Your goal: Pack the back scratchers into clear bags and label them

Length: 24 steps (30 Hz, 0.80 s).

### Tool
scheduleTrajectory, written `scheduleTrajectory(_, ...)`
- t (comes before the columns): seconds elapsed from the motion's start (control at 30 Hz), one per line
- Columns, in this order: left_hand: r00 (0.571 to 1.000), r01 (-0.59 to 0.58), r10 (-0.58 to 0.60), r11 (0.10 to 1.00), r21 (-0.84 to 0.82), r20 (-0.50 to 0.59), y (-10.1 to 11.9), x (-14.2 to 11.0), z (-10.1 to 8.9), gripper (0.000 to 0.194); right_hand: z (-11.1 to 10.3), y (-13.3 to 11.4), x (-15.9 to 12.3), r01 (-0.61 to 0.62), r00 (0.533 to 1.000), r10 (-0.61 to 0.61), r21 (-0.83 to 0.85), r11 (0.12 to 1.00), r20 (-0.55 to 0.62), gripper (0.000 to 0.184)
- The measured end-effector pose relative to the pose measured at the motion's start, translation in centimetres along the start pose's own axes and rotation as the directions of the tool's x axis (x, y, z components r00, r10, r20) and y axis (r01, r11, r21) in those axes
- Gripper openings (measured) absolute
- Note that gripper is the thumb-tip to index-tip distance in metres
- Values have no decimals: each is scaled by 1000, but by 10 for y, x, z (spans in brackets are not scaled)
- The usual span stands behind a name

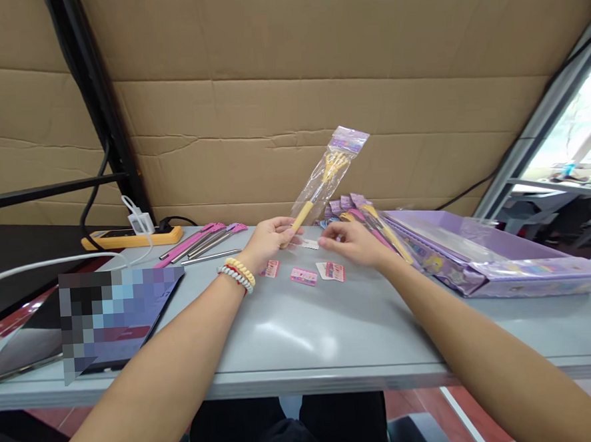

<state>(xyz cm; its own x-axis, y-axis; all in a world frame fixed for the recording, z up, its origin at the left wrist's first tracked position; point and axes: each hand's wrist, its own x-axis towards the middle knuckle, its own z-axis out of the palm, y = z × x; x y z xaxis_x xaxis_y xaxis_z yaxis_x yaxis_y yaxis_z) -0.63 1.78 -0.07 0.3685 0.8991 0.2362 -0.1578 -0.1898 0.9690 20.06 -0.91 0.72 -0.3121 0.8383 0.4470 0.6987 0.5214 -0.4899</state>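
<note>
A packaged back scratcher [320, 191] with a yellow handle, metal shaft and yellow claw-like head slants up to the right in a clear bag with a purple header. Its lower end is closed in the fingers of my left hand [271, 239], which wears beaded bracelets. My right hand [345, 242] is curled low over the table, its fingertips pinched at the right end of a small white card [309, 244]. Nearer me on the table lie a pink printed label [303, 276], another pink label [270, 269] partly by my left wrist, and a label with white backing [331, 271].
Several more bagged scratchers [370, 223] lean beside a purple box [478, 263] on the right. Pink and metal rods [204, 241] lie at the left, with a yellow power strip [131, 236] behind and a tablet [131, 318] in front. A cardboard wall [249, 110] closes the back.
</note>
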Motion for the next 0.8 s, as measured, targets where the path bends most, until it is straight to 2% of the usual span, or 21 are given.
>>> scheduleTrajectory(0.1,998,-8,10,999,-37,66,-4,-1,8,28,12,-15,-1,17,978,-27,50,999,206,39)
scheduleTrajectory(0.2,992,-19,23,999,-30,121,-8,-3,13,33,18,-16,-2,-17,956,-12,94,995,293,43)
scheduleTrajectory(0.43,975,-23,36,998,-62,220,-12,-4,15,45,18,-6,-1,46,968,-72,114,992,241,51)
scheduleTrajectory(0.7,972,-26,32,999,-32,231,-9,-6,15,40,18,-6,-1,-4,962,-52,204,979,268,54)
scheduleTrajectory(0.8,971,-17,18,1000,-7,239,-8,-6,16,38,19,-5,-2,-72,954,0,228,971,300,55)
